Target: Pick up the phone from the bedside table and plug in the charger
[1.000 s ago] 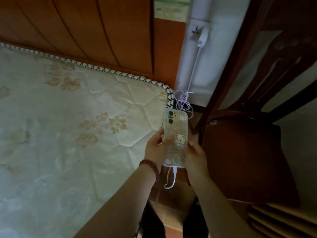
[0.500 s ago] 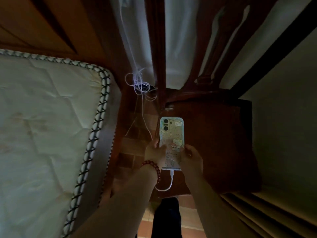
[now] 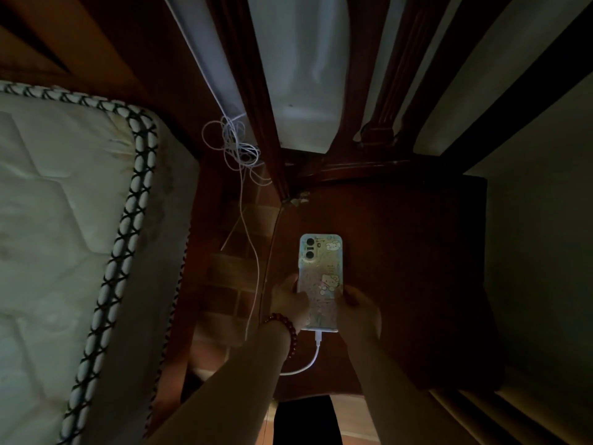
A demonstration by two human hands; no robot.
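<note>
The phone [image 3: 321,277], in a pale cartoon-printed case, lies back up over the seat of a dark wooden chair [image 3: 414,252]. My left hand [image 3: 290,300], with a red bead bracelet on the wrist, grips its lower left edge. My right hand [image 3: 359,308] grips its lower right edge. A white charger cable [image 3: 313,354] is plugged into the phone's bottom end and curves away under my left forearm. The cable runs up the gap beside the bed to a tangled coil [image 3: 234,146]. Whether the phone rests on the seat or hovers just above it is unclear.
A quilted mattress [image 3: 64,220] with black-and-white piping fills the left. A brick-tiled floor strip [image 3: 231,268] lies between bed and chair. The chair's back slats [image 3: 385,91] rise ahead against a white wall. Slatted wood [image 3: 481,419] shows at lower right.
The view swung from the bed to the chair. Both hands carried the phone, cable attached, rightward and down over the chair seat.
</note>
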